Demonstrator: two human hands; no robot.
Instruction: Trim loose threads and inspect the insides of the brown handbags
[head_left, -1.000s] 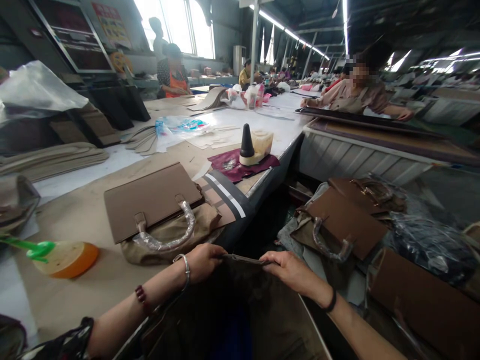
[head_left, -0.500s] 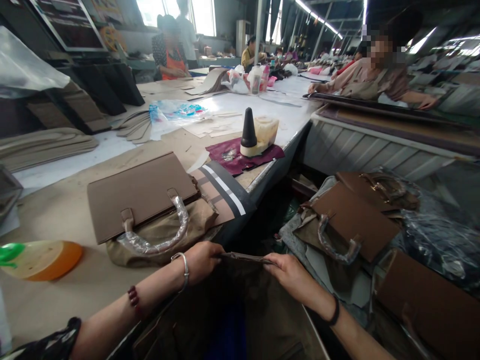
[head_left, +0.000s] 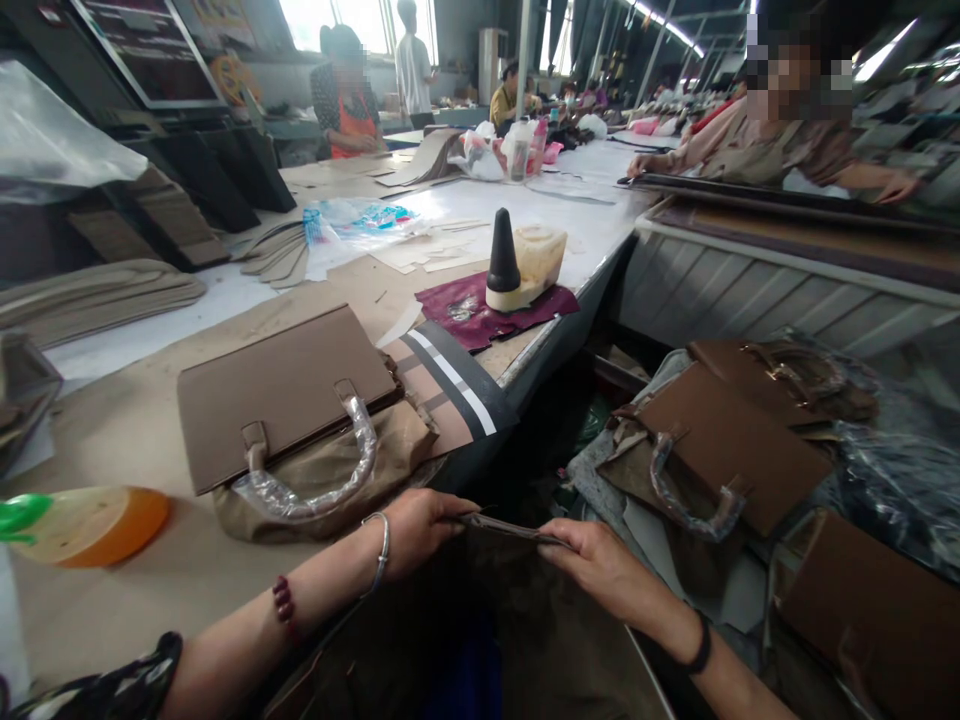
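In the head view, my left hand (head_left: 426, 525) pinches one end of the top edge of a brown fabric bag (head_left: 517, 533). My right hand (head_left: 589, 555) grips the same edge a short way to the right, so a thin taut strip shows between them. Below that, the bag hangs down towards my lap in shadow, and its lower part is hard to make out. Just beyond my left hand, a taupe handbag (head_left: 289, 375) lies on the table, its handle (head_left: 315, 500) wrapped in clear plastic.
A glue pot with a black cone (head_left: 502, 255) stands on a maroon cloth (head_left: 450, 310) near the table edge. An orange-filled bottle (head_left: 97, 525) lies at left. Several brown bags (head_left: 735, 440) are piled at right. A co-worker (head_left: 787, 150) sits behind a bin (head_left: 675, 285).
The view has shifted slightly. Both hands sit a little further right and lower in the picture, still on the bag's edge, which now slopes down more to the right.
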